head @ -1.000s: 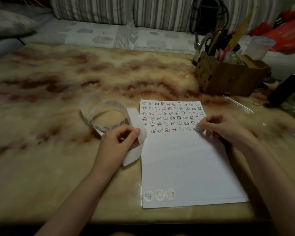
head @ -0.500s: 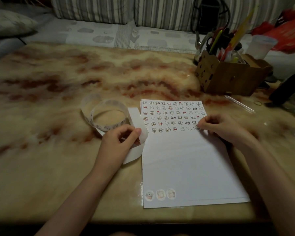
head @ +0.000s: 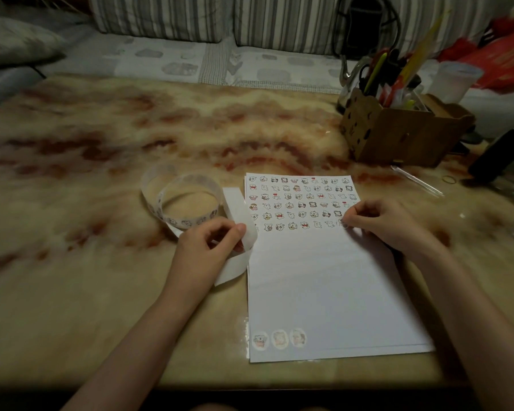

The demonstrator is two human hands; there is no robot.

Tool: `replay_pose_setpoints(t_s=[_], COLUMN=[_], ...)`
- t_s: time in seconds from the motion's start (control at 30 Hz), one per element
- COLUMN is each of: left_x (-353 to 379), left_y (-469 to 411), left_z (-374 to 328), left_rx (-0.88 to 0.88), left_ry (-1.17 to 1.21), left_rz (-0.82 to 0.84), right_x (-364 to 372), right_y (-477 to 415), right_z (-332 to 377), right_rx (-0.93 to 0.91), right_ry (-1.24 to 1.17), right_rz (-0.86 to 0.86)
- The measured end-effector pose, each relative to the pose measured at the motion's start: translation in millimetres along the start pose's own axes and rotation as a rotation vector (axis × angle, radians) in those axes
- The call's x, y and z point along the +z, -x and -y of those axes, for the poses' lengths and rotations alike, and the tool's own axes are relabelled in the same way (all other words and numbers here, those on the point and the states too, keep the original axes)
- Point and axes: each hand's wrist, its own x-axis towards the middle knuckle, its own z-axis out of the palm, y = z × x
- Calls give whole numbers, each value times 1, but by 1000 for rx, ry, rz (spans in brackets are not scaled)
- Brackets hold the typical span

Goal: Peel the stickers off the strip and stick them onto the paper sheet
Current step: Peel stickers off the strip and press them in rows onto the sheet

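A white paper sheet [head: 324, 286] lies on the table, its top part filled with several rows of small cartoon stickers [head: 297, 200]; three round stickers [head: 279, 339] sit at its bottom left corner. A coiled sticker strip [head: 187, 203] lies to the left of the sheet, its white end looping down. My left hand [head: 208, 247] pinches that white end of the strip between thumb and fingers. My right hand [head: 380, 223], fingers curled, presses its fingertips down on a small sticker [head: 343, 223] at the right end of the lowest sticker row.
A cardboard box [head: 398, 134] full of pens and scissors stands at the back right, with a clear pen [head: 416, 180] and a rubber band [head: 449, 180] near it. A plastic cup [head: 454, 81] and red bags lie beyond. A striped cushion runs along the far edge.
Both hands stay almost where they were; the right hand's fingertips remain on the sticker at the end of the lowest row. The left hand keeps hold of the strip.
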Motion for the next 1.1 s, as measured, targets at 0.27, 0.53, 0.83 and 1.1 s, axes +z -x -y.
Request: replay_pose_setpoints(t_s=[0.27,0.53,0.83,1.1], left_x=[0,0,0,1], left_y=[0,-1,0,1], left_z=[-1,-1,1,-1], left_rx=[4,14,11,9], left_ry=[6,-12,-16,35], left_rz=[9,16,34,-6], right_x=[6,9,10,12], right_y=[-2,-4,-9,-9], right_z=[-4,-12,-20,-23], right_rx=[-61,-134,-123,-134], right_ry=[74,106,68,96], right_rz=[-65,-110,-136,-128])
